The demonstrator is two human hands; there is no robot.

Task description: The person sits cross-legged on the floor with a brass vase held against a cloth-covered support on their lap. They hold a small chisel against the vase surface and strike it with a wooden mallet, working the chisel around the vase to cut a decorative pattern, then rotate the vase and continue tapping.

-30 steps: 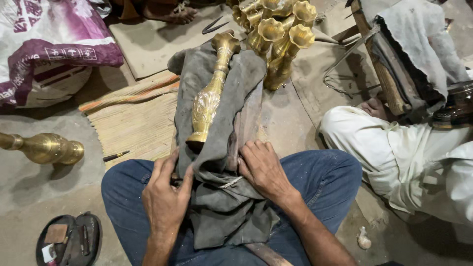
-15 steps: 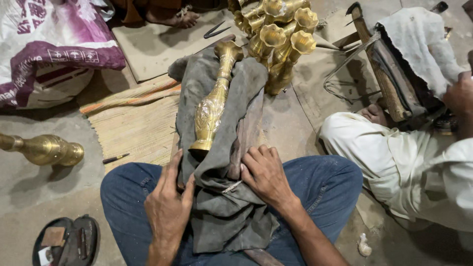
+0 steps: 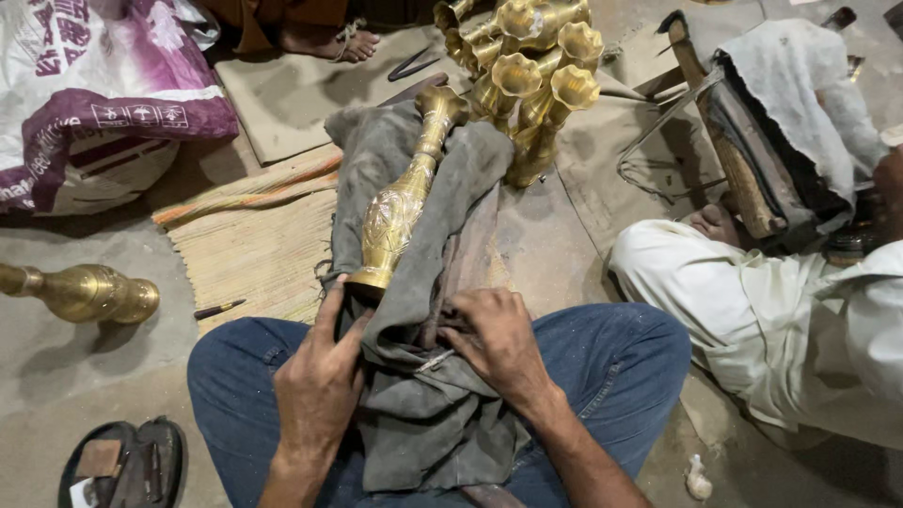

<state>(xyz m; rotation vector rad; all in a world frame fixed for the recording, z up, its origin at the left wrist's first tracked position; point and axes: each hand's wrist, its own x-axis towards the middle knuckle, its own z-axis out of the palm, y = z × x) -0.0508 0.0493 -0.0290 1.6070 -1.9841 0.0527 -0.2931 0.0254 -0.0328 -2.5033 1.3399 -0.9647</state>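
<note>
An engraved brass vase (image 3: 400,202) lies lengthwise on a grey cloth (image 3: 414,414) spread over my lap and a wooden board. My left hand (image 3: 315,381) rests at the vase's base, fingers gripping the cloth beside it. My right hand (image 3: 494,343) presses on the cloth to the right of the vase, fingers curled over a fold; a small metal piece shows under it, too small to tell what it is. My legs in blue jeans (image 3: 621,348) sit crossed beneath.
A cluster of upright brass vases (image 3: 531,71) stands beyond the cloth. Another brass vase (image 3: 80,292) lies at left on the floor. A woven mat (image 3: 254,245), a pencil-like tool (image 3: 218,309), a purple sack (image 3: 94,94), sandals (image 3: 122,466), and a person in white (image 3: 781,310) surround me.
My left hand has slid up to the vase's base and my right hand has shifted slightly on the cloth. The view has drifted a little.
</note>
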